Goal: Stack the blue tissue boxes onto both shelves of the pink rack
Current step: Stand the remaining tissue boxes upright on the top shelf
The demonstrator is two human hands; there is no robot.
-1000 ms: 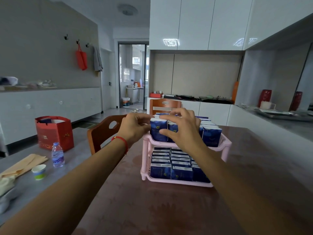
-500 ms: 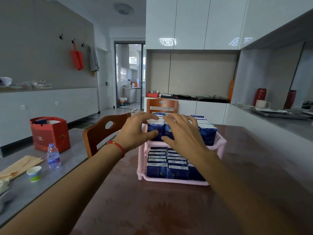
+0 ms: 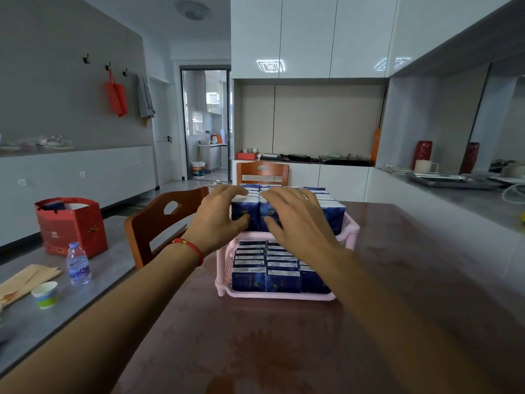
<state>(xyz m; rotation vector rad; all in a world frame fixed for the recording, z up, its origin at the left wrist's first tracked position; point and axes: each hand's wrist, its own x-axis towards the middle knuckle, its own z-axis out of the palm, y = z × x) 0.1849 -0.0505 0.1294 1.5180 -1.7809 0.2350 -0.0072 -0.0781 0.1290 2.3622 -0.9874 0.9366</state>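
Note:
A pink two-shelf rack [image 3: 351, 231] stands on the brown table. Blue tissue boxes [image 3: 333, 215] stand upright in rows on its upper shelf, and more blue boxes [image 3: 281, 280] fill the lower shelf. My left hand [image 3: 216, 220], with a red string at the wrist, lies on the upper shelf's front-left boxes, fingers over their tops and thumb against a front face. My right hand [image 3: 299, 220] rests beside it with fingers spread across the tops of the middle boxes and thumb on the front. Both hands hide part of the upper row.
A wooden chair [image 3: 159, 220] stands left of the rack, and a second chair [image 3: 262, 172] behind it. On the grey table to the left are a red bag [image 3: 71, 226], a water bottle [image 3: 78, 265] and a paper cup [image 3: 45, 294]. A grey counter [image 3: 454, 211] runs along the right.
Both hands have flattened and spread over the tops of the upper-shelf boxes, thumbs settling on the front faces. The rack and boxes stay in place.

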